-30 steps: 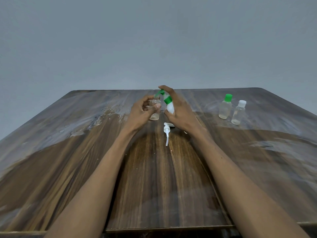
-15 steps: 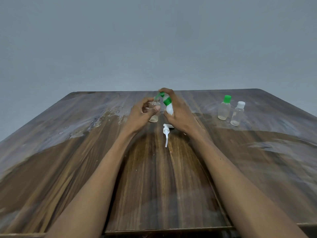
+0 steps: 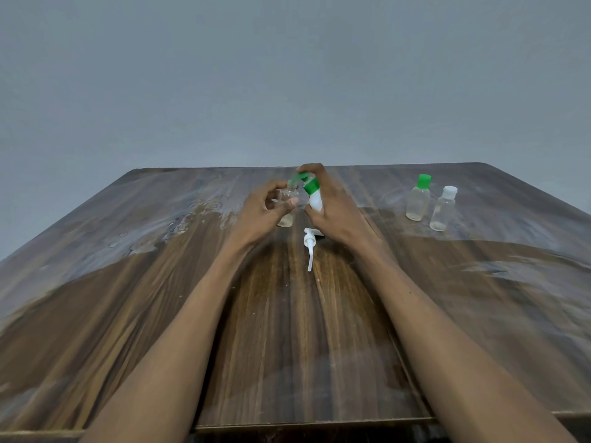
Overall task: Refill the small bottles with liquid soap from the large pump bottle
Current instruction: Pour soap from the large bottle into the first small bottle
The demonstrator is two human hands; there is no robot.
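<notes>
The wooden table fills the lower view, dark-grained with pale glare over its far half and what looks like a wet smear with droplets at far left; behind it stands a plain grey wall. At the middle of the table the right hand is wrapped round the white pump bottle, with a finger on top of its green pump head, and tilts it leftward so that the green spout sits right at the mouth of the small clear bottle; the tilt seems meant to aim the soap straight into that narrow neck. The left hand holds this small bottle upright between curled fingers and thumb, likely to steady it while the pump is pressed; only a little liquid shows at its bottom, so filling looks barely begun. Well to the right stand two more small bottles side by side, the green-capped bottle and the white-capped bottle, both capped and nearly empty, apparently waiting their turn. Just in front of the hands a loose white pump nozzle lies flat on the wood, probably the small bottle's own top set aside.
</notes>
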